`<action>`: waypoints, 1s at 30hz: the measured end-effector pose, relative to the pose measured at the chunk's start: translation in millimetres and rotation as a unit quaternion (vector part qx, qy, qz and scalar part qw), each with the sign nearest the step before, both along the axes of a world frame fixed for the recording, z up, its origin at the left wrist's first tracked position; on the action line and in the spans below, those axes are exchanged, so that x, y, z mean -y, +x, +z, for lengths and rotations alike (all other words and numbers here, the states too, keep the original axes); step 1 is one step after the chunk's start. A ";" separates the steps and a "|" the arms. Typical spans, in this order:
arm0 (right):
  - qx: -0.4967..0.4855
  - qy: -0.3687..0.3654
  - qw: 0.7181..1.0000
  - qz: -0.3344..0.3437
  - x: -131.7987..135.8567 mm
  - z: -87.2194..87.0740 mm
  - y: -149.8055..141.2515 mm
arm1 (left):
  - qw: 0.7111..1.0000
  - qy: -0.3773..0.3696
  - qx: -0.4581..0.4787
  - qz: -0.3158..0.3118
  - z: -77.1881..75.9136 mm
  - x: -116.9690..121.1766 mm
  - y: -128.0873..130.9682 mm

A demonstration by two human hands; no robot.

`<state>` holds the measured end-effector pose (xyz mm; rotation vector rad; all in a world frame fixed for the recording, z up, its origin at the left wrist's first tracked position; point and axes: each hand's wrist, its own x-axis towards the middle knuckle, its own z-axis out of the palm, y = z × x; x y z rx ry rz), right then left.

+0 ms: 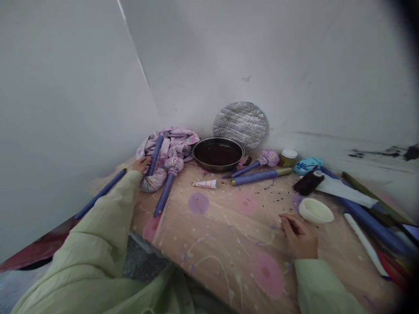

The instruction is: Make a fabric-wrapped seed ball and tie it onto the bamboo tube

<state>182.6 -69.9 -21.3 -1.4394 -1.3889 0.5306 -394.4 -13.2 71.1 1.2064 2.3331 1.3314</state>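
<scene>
My left hand (141,165) rests flat at the table's far left, on or just beside a crumpled lilac floral cloth (170,144), with a blue rod (155,155) next to its fingers. Another blue rod (101,194) lies under my left sleeve. A cloth-wrapped bundle on a blue stick (165,194) lies just right of that hand. My right hand (298,236) sits curled on the pink-flowered tabletop (225,244), a little left of a small white bowl (316,210). Its fingertips press together, and I cannot tell whether they pinch anything.
A dark pan of brownish liquid (218,153) stands against the wall, with a round foil mat (240,124) behind it. Dark specks, a white paper cone (204,184), a jar (288,158) and a dark spool (308,183) lie nearby. Long rolls crowd the right.
</scene>
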 end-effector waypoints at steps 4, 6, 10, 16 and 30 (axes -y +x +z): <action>-0.030 0.006 0.999 0.008 2.0 1.8 -2.9 | 0.999 -0.015 -0.019 -0.029 1.1 7.1 2.6; -0.043 0.008 0.999 0.011 2.7 2.7 -4.4 | 0.998 0.007 -0.047 -0.028 7.8 9.1 8.7; -0.039 0.015 0.999 0.009 2.8 4.8 -6.8 | 0.989 0.074 -0.122 -0.040 32.3 7.3 38.7; -0.032 0.032 0.999 0.014 3.5 10.3 -10.1 | 0.935 0.051 -0.195 -0.293 51.9 -9.8 144.2; 0.031 0.092 0.995 0.036 9.5 27.9 -16.0 | 0.760 -0.104 -0.398 -0.503 -14.1 -95.1 385.8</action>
